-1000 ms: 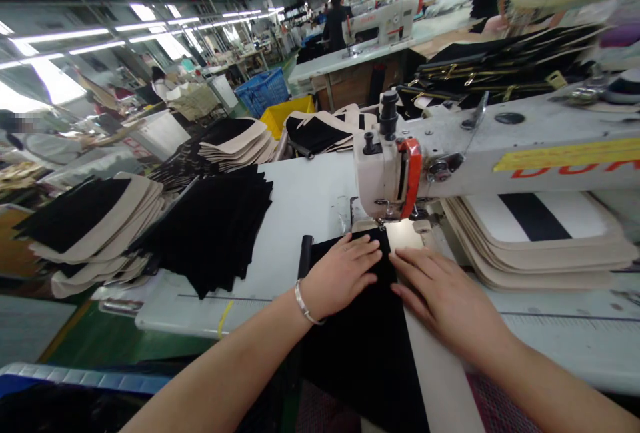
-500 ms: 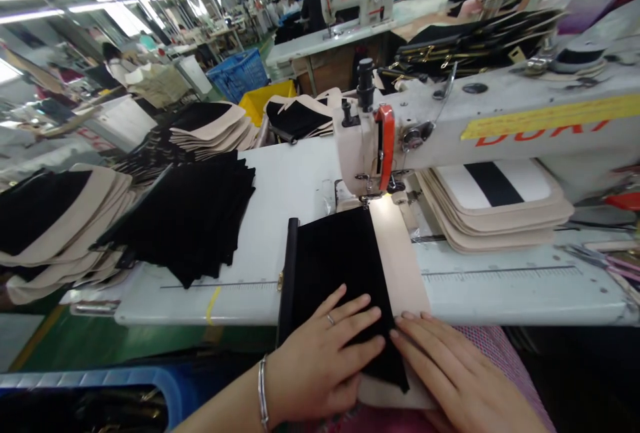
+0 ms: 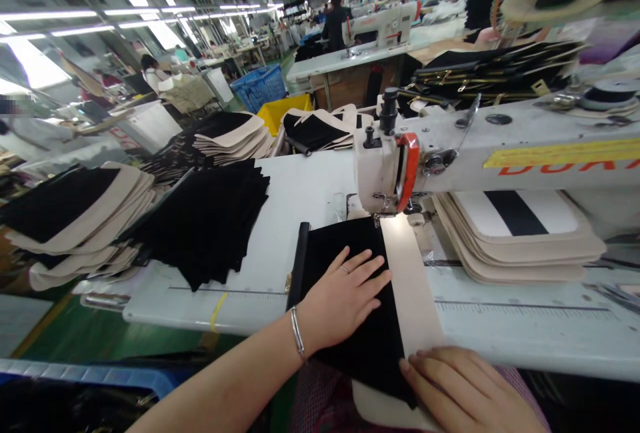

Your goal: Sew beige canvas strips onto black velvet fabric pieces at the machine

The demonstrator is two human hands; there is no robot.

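A black fabric piece point(image 3: 350, 353) with a dark bound left edge and a small gold metal part lies along a beige panel point(image 3: 417, 293). Their far end is beneath the presser foot of a white sewing machine point(image 3: 373, 173), and the near end hangs past the table edge over my lap. My left hand point(image 3: 345, 299), with a ring and bracelet, rests flat on the black fabric, fingers spread. At the near right edge, my right hand point(image 3: 460, 386) has its fingers together and bent on the beige panel, fingertips by the seam line; its underside is hidden.
Black fabric pieces point(image 3: 200, 226) are stacked on the table's left, beside black-and-beige panels point(image 3: 75, 206). Beige panels point(image 3: 525, 239) pile up under the machine arm. A blue bin point(image 3: 165, 376) stands at lower left. Behind are a yellow crate point(image 3: 285, 111) and blue basket point(image 3: 260, 86).
My left hand has moved forward on the black fabric. My right hand has slid nearer to me along the panel edge, its fingers more bent. The camera view has shifted slightly.
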